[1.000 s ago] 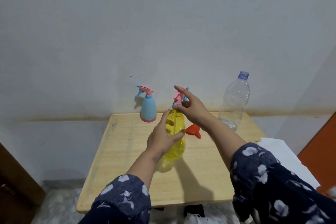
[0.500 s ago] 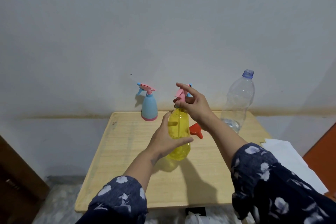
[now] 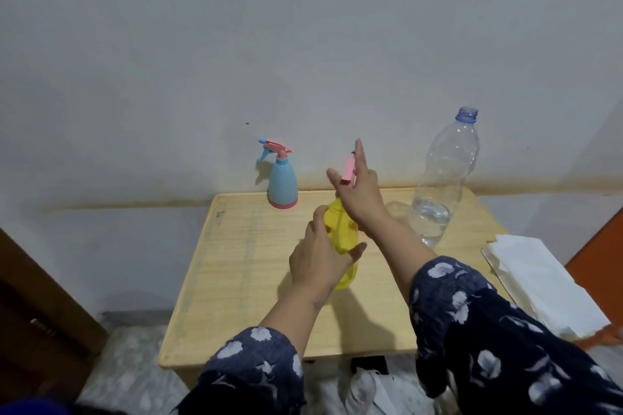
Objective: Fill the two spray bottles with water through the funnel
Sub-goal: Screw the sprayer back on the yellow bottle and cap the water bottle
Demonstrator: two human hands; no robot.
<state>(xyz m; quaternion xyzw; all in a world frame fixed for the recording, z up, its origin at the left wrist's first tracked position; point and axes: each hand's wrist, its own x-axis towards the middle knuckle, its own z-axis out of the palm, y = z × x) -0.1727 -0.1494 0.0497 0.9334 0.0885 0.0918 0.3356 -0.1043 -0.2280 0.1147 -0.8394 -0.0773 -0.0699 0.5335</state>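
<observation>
A yellow spray bottle (image 3: 342,232) stands mid-table. My left hand (image 3: 318,259) wraps its body from the left. My right hand (image 3: 360,190) covers its top and holds the pink spray head (image 3: 348,170), index finger and thumb stretched out. A blue spray bottle (image 3: 282,184) with a pink trigger stands at the table's back edge. The clear water bottle (image 3: 441,185), uncapped, holds a little water at the back right. The red funnel is hidden behind my right arm.
The small wooden table (image 3: 242,280) stands against a grey wall. A stack of white paper (image 3: 539,280) lies off the table's right edge. A dark wooden panel (image 3: 37,307) is at the lower left, and white cloth (image 3: 367,387) lies on the floor below.
My right hand has turned on the pink spray head, which now points up and away. The red funnel, seen earlier beside the yellow bottle, is now hidden by my right arm.
</observation>
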